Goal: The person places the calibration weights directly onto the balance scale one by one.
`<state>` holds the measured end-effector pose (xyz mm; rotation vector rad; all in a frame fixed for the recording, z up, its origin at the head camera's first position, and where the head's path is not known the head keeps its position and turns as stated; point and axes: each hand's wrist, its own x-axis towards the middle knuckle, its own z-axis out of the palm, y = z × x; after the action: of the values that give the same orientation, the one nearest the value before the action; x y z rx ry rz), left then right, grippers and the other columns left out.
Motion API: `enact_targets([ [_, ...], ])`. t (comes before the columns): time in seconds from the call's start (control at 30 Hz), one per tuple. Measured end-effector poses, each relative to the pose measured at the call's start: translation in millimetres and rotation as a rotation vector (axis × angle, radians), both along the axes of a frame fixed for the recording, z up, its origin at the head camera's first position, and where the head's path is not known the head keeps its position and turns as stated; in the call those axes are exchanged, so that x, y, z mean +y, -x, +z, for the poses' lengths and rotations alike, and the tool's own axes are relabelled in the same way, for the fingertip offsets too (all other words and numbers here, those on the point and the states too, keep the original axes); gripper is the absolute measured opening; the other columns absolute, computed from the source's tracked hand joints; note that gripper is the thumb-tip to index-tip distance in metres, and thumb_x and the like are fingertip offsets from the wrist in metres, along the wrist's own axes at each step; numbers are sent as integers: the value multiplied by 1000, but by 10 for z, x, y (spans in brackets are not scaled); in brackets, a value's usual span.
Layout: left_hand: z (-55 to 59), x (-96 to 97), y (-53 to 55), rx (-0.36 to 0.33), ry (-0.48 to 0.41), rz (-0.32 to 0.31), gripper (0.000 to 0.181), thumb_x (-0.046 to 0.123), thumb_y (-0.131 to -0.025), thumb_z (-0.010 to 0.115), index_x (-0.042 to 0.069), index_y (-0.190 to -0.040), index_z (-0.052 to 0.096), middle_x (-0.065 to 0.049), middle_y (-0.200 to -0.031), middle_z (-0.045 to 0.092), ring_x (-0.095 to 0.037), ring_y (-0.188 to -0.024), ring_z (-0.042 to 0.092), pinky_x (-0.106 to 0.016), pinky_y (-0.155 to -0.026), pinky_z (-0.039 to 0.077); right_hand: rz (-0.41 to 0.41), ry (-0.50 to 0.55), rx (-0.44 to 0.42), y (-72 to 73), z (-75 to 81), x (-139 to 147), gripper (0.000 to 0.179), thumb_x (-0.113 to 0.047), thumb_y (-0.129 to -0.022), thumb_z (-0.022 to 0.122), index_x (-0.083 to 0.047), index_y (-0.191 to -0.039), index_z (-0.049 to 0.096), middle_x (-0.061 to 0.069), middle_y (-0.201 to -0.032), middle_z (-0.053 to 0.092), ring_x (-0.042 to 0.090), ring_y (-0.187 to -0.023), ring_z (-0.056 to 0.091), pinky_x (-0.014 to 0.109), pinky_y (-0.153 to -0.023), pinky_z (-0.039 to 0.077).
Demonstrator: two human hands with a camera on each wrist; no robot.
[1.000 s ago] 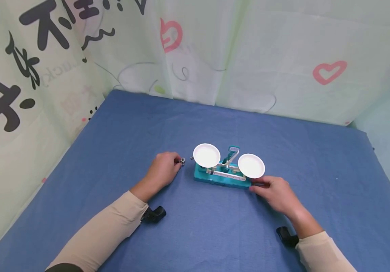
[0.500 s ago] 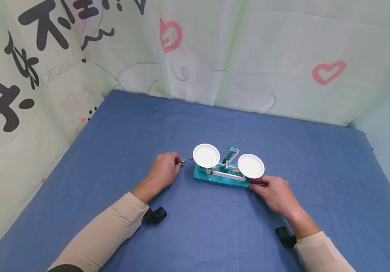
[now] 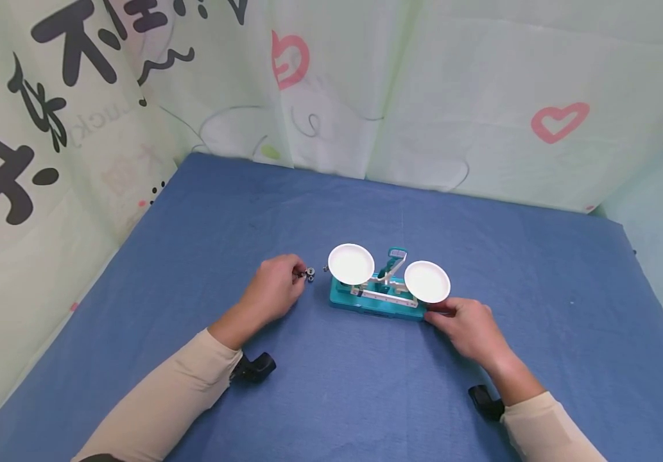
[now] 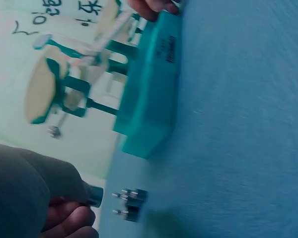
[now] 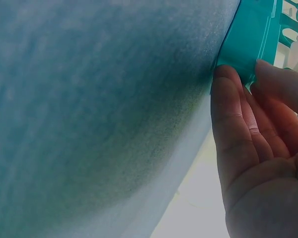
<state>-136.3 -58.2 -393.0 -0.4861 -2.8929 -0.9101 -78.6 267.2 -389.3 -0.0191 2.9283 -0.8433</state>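
Observation:
A teal balance scale with two white pans, the left pan and the right pan, stands on the blue cloth. At its right end my right hand grips the base, and in the right wrist view thumb and fingers pinch the base's end. To the left of the scale, my left hand pinches a small metal weight between thumb and finger. Several more small metal weights stand on the cloth right beside those fingertips. Both pans hold nothing.
A blue cloth covers the table. Pale printed curtains enclose its back and sides. Each forearm carries a black wrist camera, the left one and the right one, close over the cloth.
My left hand and forearm have shifted slightly to the left, just off the standing weights. The right hand and the scale stay in place.

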Motion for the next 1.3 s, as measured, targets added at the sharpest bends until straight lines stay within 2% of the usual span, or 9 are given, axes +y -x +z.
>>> enact_targets([
  [0.23,253,-31,-15,16,-52,-46,8,5,-89,72,4,-95,68,-5,-88,64,-19,-81,60,-35,-73,52,-1,-1,-3,-2,3,-4,24,-17,-92,72,0,-108,76,14,-102,74,33,-98,67,51,-83,52],
  [0.47,494,-23,8,63,-89,-133,7,4,-89,70,5,-95,68,-5,-91,66,-19,-85,61,-34,-76,52,-4,-7,-7,-6,2,-14,24,-17,-92,71,1,-108,75,15,-102,74,33,-98,67,51,-82,52],
  [0.67,624,48,46,40,-46,-179,7,9,-93,69,7,-99,68,-3,-94,66,-19,-89,61,-34,-77,51,-1,-13,-9,-10,4,-17,25,-16,-92,71,2,-109,75,16,-102,74,33,-98,67,51,-83,52],
  [0.8,688,115,79,37,-22,-206,7,10,-93,69,8,-100,68,-3,-93,64,-18,-86,57,-32,-76,50,2,-12,-11,-11,8,-18,25,-16,-93,70,2,-110,75,16,-103,74,33,-98,67,51,-83,52],
  [0.93,727,190,139,28,2,-247,8,10,-94,67,8,-101,69,-2,-95,65,-18,-89,56,-32,-80,48,6,-16,-7,-11,12,-17,25,-16,-93,70,1,-110,75,16,-103,74,33,-98,67,52,-83,52],
  [1.07,730,259,197,1,52,-276,11,13,-95,66,9,-105,71,-1,-101,68,-20,-98,57,-34,-82,49,19,-29,-2,-10,12,-16,25,-16,-93,70,0,-110,76,14,-102,74,33,-99,67,52,-83,52],
  [1.3,701,363,268,-18,118,-304,13,15,-96,66,12,-107,71,2,-106,69,-20,-100,54,-32,-75,49,25,-32,-2,-9,14,-15,24,-17,-93,69,0,-110,76,15,-103,74,33,-99,67,53,-84,52],
])
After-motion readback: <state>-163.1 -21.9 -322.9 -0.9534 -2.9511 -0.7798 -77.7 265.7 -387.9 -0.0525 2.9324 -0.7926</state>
